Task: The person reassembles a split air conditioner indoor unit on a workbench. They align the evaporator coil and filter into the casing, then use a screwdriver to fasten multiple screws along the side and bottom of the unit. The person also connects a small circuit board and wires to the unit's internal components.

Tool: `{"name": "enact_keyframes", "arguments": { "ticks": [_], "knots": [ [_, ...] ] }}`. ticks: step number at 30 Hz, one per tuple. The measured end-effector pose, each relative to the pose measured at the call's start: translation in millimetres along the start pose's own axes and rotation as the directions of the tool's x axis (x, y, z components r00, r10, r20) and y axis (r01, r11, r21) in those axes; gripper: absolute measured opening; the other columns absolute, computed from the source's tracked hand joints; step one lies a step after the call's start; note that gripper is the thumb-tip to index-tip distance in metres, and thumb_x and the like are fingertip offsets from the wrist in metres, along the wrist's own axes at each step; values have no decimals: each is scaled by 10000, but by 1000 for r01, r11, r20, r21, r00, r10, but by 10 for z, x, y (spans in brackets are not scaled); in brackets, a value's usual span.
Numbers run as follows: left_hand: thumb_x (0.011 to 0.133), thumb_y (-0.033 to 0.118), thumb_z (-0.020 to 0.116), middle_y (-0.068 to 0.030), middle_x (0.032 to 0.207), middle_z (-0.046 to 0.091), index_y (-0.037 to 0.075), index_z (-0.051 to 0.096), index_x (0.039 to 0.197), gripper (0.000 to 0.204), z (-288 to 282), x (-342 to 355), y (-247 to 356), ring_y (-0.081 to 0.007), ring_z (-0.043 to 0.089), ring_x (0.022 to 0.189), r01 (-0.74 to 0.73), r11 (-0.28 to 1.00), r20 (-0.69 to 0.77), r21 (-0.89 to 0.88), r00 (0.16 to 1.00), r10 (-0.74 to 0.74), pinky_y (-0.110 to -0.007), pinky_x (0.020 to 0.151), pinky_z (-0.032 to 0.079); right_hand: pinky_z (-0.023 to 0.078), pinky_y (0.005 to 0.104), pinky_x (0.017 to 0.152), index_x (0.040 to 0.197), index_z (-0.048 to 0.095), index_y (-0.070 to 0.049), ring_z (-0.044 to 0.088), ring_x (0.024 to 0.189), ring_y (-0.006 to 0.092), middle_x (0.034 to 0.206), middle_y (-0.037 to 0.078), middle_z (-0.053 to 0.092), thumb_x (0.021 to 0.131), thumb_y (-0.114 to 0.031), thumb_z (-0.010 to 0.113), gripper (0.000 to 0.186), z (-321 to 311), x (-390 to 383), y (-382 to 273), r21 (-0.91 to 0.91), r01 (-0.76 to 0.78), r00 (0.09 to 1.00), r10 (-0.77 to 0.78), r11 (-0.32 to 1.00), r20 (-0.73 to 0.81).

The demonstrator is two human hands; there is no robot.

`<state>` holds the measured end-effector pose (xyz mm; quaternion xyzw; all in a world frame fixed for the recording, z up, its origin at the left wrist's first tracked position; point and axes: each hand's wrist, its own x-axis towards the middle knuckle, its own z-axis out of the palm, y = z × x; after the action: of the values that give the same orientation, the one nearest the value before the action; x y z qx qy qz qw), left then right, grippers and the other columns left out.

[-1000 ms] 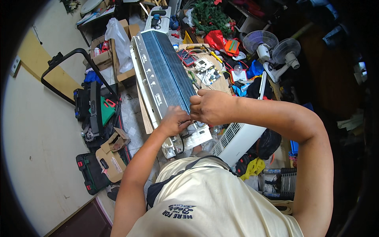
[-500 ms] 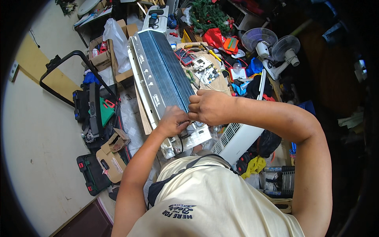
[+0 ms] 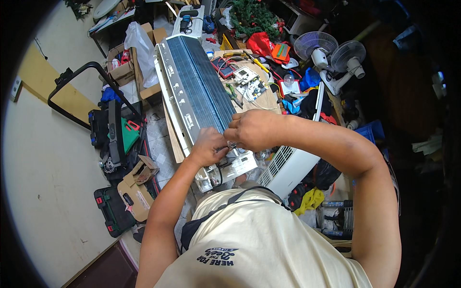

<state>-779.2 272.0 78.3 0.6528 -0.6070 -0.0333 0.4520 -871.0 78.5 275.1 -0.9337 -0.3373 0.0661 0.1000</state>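
Note:
In front of me lies an opened indoor air conditioner unit (image 3: pixel 199 81), its long dark finned coil running away from me inside a white plastic casing. My left hand (image 3: pixel 209 148) is closed at the near end of the coil, thumb and fingers drawn together. Close beside it, my right hand (image 3: pixel 254 130) is bent over the same end with its fingers curled in a pinch. Whatever the fingertips grip is hidden or too small to name. Below them, a black cable (image 3: pixel 221 176) hangs by the white end of the casing.
A white slotted cover panel (image 3: pixel 294 168) leans to the right. Behind it, a circuit board (image 3: pixel 256 90), a multimeter (image 3: pixel 224 68) and loose wires cover a wooden board. Two fans (image 3: pixel 346 58) stand farther right. Tool cases (image 3: pixel 113 211) and a cardboard box (image 3: pixel 137 194) lie left.
My right hand has shifted slightly left toward my left hand, and its forearm and elbow have moved a little. My left hand stays nearly in place.

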Motion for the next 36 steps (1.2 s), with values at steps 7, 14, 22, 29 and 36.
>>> {"name": "enact_keyframes", "arguments": {
  "ticks": [7,14,22,29,36],
  "knots": [
    [815,277,828,-43,938,688,125,760,927,201,16,-18,-22,-308,594,1025,70,997,34,26,997,-71,-459,985,387,581,574,762,1052,641,-22,727,805,485,792,236,724,862,-251,803,339,268,-29,-239,323,-543,797,597,775,-93],
    [844,287,797,-17,924,684,177,760,950,157,0,-51,-8,-306,604,988,-9,995,41,98,999,5,-486,921,395,592,547,748,1132,644,-76,744,857,442,914,208,751,872,-242,806,349,588,-123,-572,496,-562,659,721,662,-215],
    [874,241,813,16,976,755,187,824,1054,189,147,242,451,-246,627,963,28,995,23,93,999,-30,-425,943,421,610,380,762,1115,780,-76,767,841,263,1024,111,804,884,-248,896,310,360,-1207,-663,568,-404,593,678,717,-434],
    [986,168,647,-179,1080,754,76,761,1143,214,1523,1198,160,-382,744,1008,486,824,203,292,811,-549,-539,873,577,546,296,618,1121,697,-24,643,680,113,809,54,703,1011,-149,754,176,960,-2815,254,998,-68,-42,999,-1,-2],
    [1053,115,515,-300,1303,610,-40,582,1319,315,2375,1741,-660,-442,751,1030,752,433,30,497,484,-874,-516,881,651,632,396,664,1316,536,-94,727,723,238,939,182,749,1043,-131,647,297,1633,-3651,751,811,454,258,926,-369,277]
  ]
}}
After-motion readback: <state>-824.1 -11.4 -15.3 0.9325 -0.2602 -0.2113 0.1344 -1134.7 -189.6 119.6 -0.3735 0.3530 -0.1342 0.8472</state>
